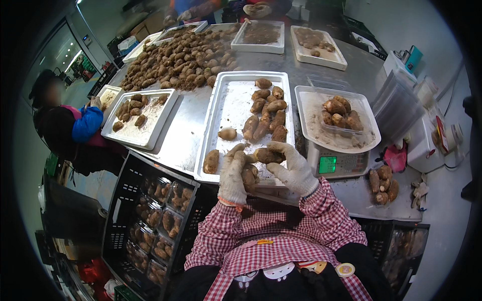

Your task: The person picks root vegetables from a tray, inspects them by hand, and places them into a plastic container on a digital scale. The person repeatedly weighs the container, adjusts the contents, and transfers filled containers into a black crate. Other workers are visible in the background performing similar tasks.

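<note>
Both my hands wear off-white knitted work gloves over the near end of a white foam tray (222,94). My right hand (295,167) grips a brown taro corm (265,155) between thumb and fingers. My left hand (233,175) is at the tray's near edge, its fingers around more taro corms (248,178). Several corms lie in a cluster at the tray's right side, and two lie apart at its left. Right of the tray, a digital scale (340,165) with a lit green display bears a pan (307,116), on which a clear plastic box (342,129) holds several corms.
A large heap of corms (180,60) covers the steel table's far left. Other foam trays (165,113) stand around it. A black crate (150,165) of packed boxes is at lower left. Loose corms (384,184) lie right of the scale, near stacked clear boxes (399,101). Co-workers (86,120) stand left and opposite.
</note>
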A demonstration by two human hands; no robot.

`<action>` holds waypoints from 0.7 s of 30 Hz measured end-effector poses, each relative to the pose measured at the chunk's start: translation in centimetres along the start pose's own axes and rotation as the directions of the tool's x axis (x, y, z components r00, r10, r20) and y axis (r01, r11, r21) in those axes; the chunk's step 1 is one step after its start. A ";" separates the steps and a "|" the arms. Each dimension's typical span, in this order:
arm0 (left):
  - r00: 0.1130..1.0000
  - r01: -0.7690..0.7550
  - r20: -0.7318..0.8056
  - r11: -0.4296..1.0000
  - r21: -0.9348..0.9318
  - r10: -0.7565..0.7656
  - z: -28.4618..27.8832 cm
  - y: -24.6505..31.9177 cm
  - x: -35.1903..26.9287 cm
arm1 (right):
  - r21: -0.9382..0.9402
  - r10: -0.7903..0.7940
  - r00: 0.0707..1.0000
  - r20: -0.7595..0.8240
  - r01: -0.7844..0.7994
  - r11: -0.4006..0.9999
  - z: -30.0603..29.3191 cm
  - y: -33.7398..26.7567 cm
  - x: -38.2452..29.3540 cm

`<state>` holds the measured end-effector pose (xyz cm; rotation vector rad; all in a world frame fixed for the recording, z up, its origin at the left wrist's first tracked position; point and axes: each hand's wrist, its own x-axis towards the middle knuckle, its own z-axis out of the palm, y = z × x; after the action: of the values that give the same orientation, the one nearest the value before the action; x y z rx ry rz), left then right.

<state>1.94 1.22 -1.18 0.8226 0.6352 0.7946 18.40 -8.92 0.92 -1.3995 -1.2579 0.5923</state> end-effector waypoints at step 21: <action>0.960 0.010 0.276 0.995 0.097 -0.037 2.4 0.7 -1.6 | 0.395 0.497 0.867 -0.048 -0.440 0.806 -0.5 -1.1 3.6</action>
<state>2.58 -0.72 0.91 0.9917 0.4332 0.6157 19.52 -6.04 3.09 -1.3984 -0.6204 0.9918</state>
